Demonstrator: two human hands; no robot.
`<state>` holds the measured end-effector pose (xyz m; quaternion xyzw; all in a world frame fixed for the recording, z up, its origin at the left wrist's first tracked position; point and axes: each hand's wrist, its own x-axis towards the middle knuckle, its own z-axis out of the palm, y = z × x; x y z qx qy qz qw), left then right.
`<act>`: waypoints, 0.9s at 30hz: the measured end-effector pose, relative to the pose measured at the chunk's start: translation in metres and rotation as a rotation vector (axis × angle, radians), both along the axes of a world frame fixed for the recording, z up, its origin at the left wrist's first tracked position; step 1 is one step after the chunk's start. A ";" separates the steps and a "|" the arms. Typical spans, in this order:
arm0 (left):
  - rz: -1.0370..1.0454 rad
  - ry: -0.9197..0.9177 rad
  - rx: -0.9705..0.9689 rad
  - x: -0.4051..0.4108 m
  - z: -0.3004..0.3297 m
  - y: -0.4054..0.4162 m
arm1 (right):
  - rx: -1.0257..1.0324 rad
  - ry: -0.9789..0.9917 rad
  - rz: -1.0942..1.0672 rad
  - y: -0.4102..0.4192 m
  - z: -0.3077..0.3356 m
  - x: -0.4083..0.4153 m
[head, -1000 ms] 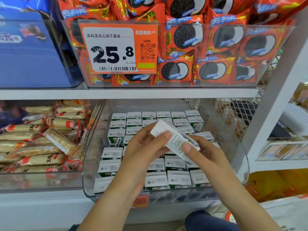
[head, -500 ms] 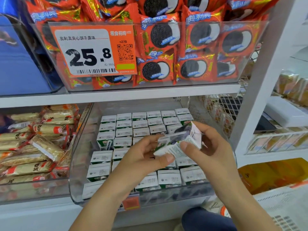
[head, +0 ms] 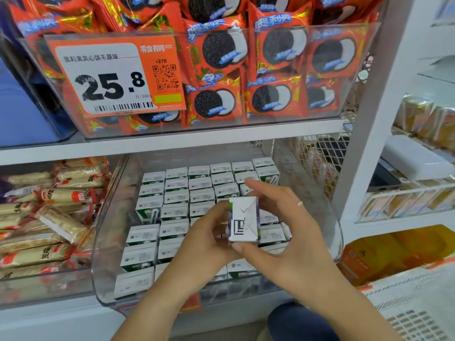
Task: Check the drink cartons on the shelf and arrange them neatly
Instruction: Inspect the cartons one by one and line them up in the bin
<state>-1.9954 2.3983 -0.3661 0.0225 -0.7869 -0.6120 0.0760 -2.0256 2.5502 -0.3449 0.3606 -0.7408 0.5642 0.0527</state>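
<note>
Both hands, left hand (head: 209, 242) and right hand (head: 290, 232), pinch one carton (head: 243, 220), seemingly end-on, above the bin (head: 108, 242).

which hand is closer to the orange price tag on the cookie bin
Left. The left hand grips the held drink carton from its left side, more nearly below the orange price tag. The right hand holds the carton's right side, farther from the tag.

A shop — white shelves (head: 172, 141) carry clear bins of stock: cookie packs (head: 278, 55) at twelve o'clock behind an orange price tag (head: 115, 75), cartons (head: 177, 193) centre, wafer bars (head: 49, 217) at nine.
</note>
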 end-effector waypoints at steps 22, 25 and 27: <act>-0.221 -0.070 0.038 0.010 0.014 0.003 | -0.018 0.094 -0.182 -0.006 0.013 0.007; -0.210 -0.038 0.159 0.009 0.014 -0.001 | -0.201 -0.153 -0.139 0.002 0.018 0.000; -0.183 -0.022 0.238 0.009 0.015 -0.003 | -0.254 -0.282 -0.114 0.010 0.022 -0.006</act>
